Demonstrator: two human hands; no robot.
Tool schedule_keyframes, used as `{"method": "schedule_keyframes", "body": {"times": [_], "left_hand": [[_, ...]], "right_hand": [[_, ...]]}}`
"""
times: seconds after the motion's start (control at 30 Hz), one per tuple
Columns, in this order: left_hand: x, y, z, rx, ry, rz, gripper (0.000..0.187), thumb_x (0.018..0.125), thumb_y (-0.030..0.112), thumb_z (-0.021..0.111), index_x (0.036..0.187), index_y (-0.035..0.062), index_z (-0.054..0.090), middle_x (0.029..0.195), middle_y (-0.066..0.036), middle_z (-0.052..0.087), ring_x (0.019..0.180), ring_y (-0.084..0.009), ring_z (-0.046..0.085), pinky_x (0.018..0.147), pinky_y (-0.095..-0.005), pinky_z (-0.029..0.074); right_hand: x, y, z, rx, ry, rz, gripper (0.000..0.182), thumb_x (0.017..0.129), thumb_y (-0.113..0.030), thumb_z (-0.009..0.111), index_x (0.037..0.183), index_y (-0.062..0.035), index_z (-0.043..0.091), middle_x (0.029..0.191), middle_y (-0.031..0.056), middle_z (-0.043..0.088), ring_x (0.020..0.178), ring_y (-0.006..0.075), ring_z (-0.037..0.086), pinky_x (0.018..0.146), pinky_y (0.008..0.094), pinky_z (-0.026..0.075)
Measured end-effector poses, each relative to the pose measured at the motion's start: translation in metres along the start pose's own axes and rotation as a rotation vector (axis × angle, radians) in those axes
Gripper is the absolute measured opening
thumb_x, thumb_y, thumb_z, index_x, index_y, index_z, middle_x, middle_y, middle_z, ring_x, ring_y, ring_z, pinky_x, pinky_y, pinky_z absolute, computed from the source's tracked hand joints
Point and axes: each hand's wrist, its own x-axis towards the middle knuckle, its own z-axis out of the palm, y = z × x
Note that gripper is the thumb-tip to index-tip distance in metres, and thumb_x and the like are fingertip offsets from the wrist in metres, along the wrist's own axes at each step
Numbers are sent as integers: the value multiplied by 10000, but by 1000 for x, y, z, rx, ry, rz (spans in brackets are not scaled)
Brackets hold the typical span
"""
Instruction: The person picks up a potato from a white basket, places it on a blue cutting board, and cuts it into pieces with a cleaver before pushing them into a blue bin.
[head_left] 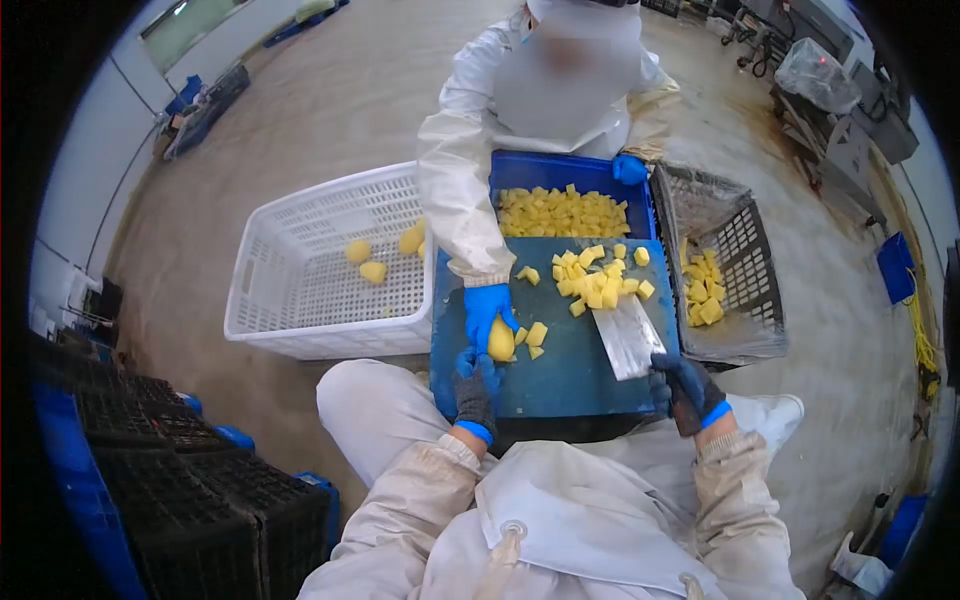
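A person's left hand [476, 385], in a dark glove, has its fingers curled against the near end of a peeled yellow potato [501, 340] on a blue cutting board [560, 370]. A co-worker's blue-gloved hand [487, 308] touches the potato's far side. The right hand [688, 388] has its fingers wrapped tight around the handle of a cleaver [626, 335], whose blade lies flat on the board. Beyond the blade sits a pile of potato cubes [598, 278]. Left of the left fingers stands a white basket [315, 265] holding whole potatoes.
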Motion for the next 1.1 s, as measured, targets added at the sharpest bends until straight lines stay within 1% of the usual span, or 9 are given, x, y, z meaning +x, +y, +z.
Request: {"method": "schedule_keyframes", "body": {"times": [0.27,0.4,0.47,0.53,0.57,0.63,0.73,0.87,1.1], "left_hand": [[-3,12,-18,-65,-3,98,307,879,177,533,1144,25,497,893,-32,548,621,-61,490,509,-202,410],[13,9,-27,229,84,257,359,879,225,538,1151,-2,483,937,-104,571,745,-182,546,654,-298,452],[14,6,-26,368,108,344,378,873,236,544,1153,-8,479,952,-137,577,808,-235,561,718,-340,455],[12,26,-20,558,20,348,399,863,224,547,1186,3,473,928,-74,560,759,-135,534,657,-266,444],[14,28,-20,693,20,536,430,844,235,563,1182,-12,466,972,-123,565,846,-216,552,740,-332,450],[5,47,-8,676,7,396,453,834,239,575,1186,-21,460,1006,-151,559,888,-251,547,780,-352,438],[13,47,1,712,36,364,505,814,250,603,1201,-34,448,1074,-193,542,967,-296,533,847,-375,419],[39,37,-4,716,-17,518,611,790,267,648,1256,-48,411,1180,-221,510,1063,-314,514,897,-374,420],[59,32,-20,728,-250,318,572,831,274,629,1280,-18,430,1162,-168,543,1014,-253,568,805,-344,502]], "right_hand": [[93,-71,43,94,-169,-68,185,877,-237,541,717,-146,522,558,-52,519,428,98,476,413,248,404],[49,-63,40,81,-102,-53,171,862,-228,550,723,-133,518,544,-24,498,437,108,474,430,252,407],[25,-48,8,-316,-75,-212,150,844,-213,570,767,-85,556,557,-4,504,469,122,493,464,262,431],[-14,-44,-4,-765,-11,-226,179,823,-202,584,871,-30,595,668,74,589,591,218,582,546,324,448],[-24,-41,-10,-760,-13,-222,179,823,-202,584,871,-30,595,668,74,589,591,218,582,546,324,448],[-36,-35,-20,-1415,-5,-554,197,802,-206,596,888,-29,606,690,153,596,635,320,587,589,376,462],[-37,-29,-16,-1593,-144,-748,202,781,-214,613,897,-49,611,746,195,595,702,384,574,625,423,463],[-4,-30,5,-1815,-275,-572,251,812,-295,564,918,-75,621,821,188,621,786,374,598,681,444,471],[95,-91,29,-1730,-104,-649,283,813,-282,545,969,-60,624,921,218,623,892,378,590,788,442,458]]}}
